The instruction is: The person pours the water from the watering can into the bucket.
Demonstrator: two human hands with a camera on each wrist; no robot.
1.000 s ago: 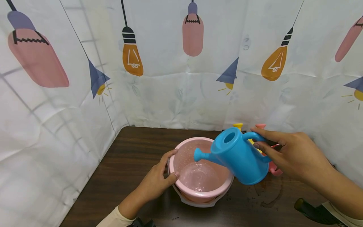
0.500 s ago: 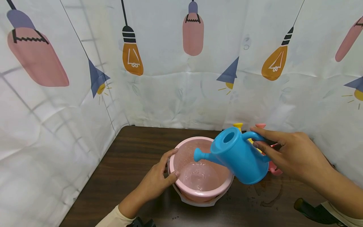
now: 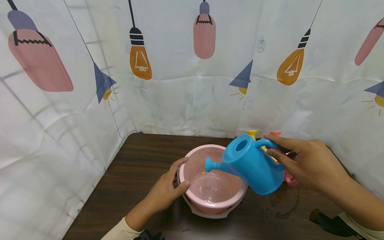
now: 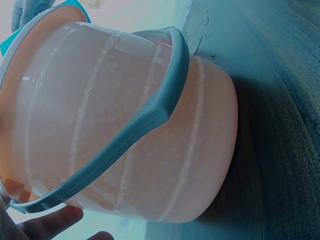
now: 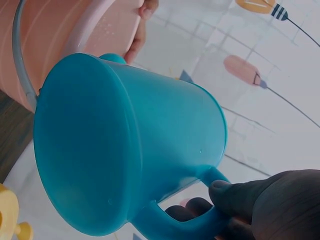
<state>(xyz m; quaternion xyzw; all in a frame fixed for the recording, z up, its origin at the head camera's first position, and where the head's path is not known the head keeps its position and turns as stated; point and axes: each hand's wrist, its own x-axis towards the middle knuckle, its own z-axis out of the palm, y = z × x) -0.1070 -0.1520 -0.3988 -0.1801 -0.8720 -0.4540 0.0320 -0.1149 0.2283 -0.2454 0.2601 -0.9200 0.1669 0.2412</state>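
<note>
In the head view a pink bucket [image 3: 210, 203] stands on the table, its pale carrying handle [image 4: 127, 135] hanging down its side. My left hand [image 3: 165, 188] holds the bucket's left rim, with thumb and index fingertip over the edge. My right hand [image 3: 309, 163] grips the handle of a blue watering can [image 3: 255, 166]. The can is tilted left, and its spout head [image 3: 210, 164] is over the bucket's opening. Glints and ripples show inside the bucket. From the right wrist view I see the can's base, with fingers curled round its handle.
Behind the blue can, a yellow watering can [image 5: 9, 210] and a pink item [image 3: 290, 180] are partly hidden. Wet marks [image 3: 288, 210] lie on the dark wood table [image 3: 144, 156] right of the bucket. A printed curtain [image 3: 180, 100] hangs along the back and left.
Both hands, the bucket and the tilted can stay almost in place. The glints inside the bucket shift slightly.
</note>
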